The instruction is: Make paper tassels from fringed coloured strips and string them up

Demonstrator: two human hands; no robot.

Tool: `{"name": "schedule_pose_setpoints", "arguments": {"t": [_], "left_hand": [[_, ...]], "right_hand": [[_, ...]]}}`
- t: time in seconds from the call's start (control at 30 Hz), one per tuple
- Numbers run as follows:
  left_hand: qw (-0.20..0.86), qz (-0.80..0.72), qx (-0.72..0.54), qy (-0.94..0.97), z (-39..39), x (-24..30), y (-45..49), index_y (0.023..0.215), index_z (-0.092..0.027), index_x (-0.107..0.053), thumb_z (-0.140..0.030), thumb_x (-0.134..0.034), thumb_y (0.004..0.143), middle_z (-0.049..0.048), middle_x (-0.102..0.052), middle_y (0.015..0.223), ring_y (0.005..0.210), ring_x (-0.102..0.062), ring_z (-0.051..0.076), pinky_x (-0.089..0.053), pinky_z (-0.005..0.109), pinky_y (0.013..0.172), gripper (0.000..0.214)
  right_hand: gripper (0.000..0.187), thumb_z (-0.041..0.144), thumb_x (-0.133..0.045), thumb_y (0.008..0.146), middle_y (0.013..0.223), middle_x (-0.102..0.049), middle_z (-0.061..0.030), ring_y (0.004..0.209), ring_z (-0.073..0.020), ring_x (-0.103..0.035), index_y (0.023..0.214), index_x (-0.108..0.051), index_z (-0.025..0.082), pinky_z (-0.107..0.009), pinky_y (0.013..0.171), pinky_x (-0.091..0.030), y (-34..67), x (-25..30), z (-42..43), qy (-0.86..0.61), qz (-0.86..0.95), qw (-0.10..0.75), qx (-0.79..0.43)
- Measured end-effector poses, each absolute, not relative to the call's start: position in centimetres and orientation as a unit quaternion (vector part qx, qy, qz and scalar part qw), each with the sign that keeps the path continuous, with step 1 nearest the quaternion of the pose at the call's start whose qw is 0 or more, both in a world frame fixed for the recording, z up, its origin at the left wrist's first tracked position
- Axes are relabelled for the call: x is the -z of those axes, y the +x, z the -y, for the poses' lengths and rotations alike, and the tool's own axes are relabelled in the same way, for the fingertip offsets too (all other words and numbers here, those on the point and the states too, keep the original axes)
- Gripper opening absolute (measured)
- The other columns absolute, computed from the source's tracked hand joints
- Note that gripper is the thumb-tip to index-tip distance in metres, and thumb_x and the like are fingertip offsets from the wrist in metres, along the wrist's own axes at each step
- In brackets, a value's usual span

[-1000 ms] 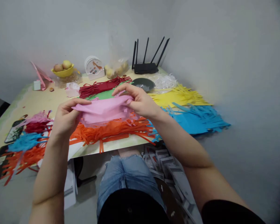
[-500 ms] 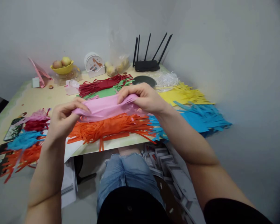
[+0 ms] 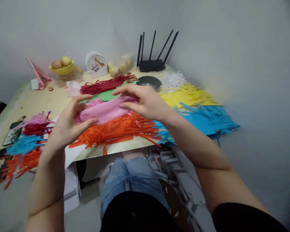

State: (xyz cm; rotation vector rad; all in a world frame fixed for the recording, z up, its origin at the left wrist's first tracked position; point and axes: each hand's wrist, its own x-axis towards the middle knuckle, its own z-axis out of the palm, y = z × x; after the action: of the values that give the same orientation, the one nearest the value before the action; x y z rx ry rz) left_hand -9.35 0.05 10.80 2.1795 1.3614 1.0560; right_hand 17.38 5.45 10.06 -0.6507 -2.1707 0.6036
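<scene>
A folded band of pink paper (image 3: 106,110) lies between my two hands, partly over the bundle of orange fringed paper (image 3: 116,130). My left hand (image 3: 69,120) is at its left end, thumb and fingers spread apart. At the other end, my right hand (image 3: 145,101) curves over the paper with its fingers parted from the thumb; whether the fingertips touch it I cannot tell. Behind the pink band are green paper (image 3: 108,95) and dark red fringed paper (image 3: 108,84). Blue fringed paper (image 3: 203,120) spreads below my right forearm's far side.
Yellow fringed paper (image 3: 183,96), white shreds (image 3: 174,79) and a dark bowl (image 3: 148,82) lie at the right. A black router (image 3: 151,65) stands by the wall. Coloured strip bundles (image 3: 26,145) and a phone (image 3: 12,133) are at the left, a yellow fruit bowl (image 3: 62,70) behind.
Both hands have loosened their pinch on the pink paper and their fingers have spread. The pink band sits slightly lower and flatter, and the view has shifted slightly.
</scene>
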Motion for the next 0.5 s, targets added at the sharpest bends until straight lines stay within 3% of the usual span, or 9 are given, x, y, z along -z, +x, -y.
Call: {"name": "schedule_pose_setpoints", "arguments": {"t": [0.1, 0.17, 0.37, 0.5], "left_hand": [[0.178, -0.512, -0.293, 0.788, -0.3, -11.6, -9.2, 0.087, -0.017, -0.071, -0.045, -0.072, 0.082, 0.0005, -0.062, 0.072, 0.066, -0.052, 0.014, -0.04, 0.024, 0.062, 0.029], [0.188, -0.524, -0.274, 0.784, -0.4, -12.0, -8.9, 0.073, -0.016, -0.07, -0.047, -0.068, 0.084, 0.0001, -0.058, 0.065, 0.061, -0.048, 0.013, -0.037, 0.025, 0.058, 0.033], [0.211, -0.519, -0.353, 0.749, 0.0, -11.6, -8.7, 0.074, -0.017, -0.073, -0.041, -0.073, 0.079, 0.0002, -0.062, 0.063, 0.056, -0.05, 0.012, -0.038, 0.024, 0.053, 0.024], [0.259, -0.501, -0.475, 0.675, 0.2, -9.9, -9.3, 0.088, -0.02, -0.079, -0.032, -0.077, 0.076, 0.0006, -0.069, 0.075, 0.061, -0.054, 0.011, -0.043, 0.021, 0.055, 0.017]], "right_hand": [[0.031, 0.03, -0.059, 0.093, 0.115, -0.071, -0.0084, 0.1, -0.0182, -0.064, 0.117, -0.068, 0.014, -0.031, 0.089, -0.047, 17.5, -10.4, -5.2, -0.253, 0.865, 0.373, -0.223], [0.031, 0.032, -0.062, 0.09, 0.114, -0.072, -0.0083, 0.098, -0.018, -0.064, 0.116, -0.068, 0.014, -0.03, 0.087, -0.046, 17.6, -10.5, -5.2, -0.256, 0.862, 0.371, -0.232], [0.018, 0.031, -0.068, 0.084, 0.074, -0.066, -0.0006, 0.065, -0.011, -0.06, 0.083, -0.065, 0.014, -0.023, 0.063, -0.046, 17.4, -10.0, -5.1, -0.28, 0.814, 0.355, -0.364], [0.019, 0.032, -0.068, 0.086, 0.082, -0.068, -0.0008, 0.063, -0.0091, -0.064, 0.092, -0.065, 0.015, -0.02, 0.058, -0.05, 16.9, -8.5, -4.6, -0.248, 0.728, 0.424, -0.478]]}}
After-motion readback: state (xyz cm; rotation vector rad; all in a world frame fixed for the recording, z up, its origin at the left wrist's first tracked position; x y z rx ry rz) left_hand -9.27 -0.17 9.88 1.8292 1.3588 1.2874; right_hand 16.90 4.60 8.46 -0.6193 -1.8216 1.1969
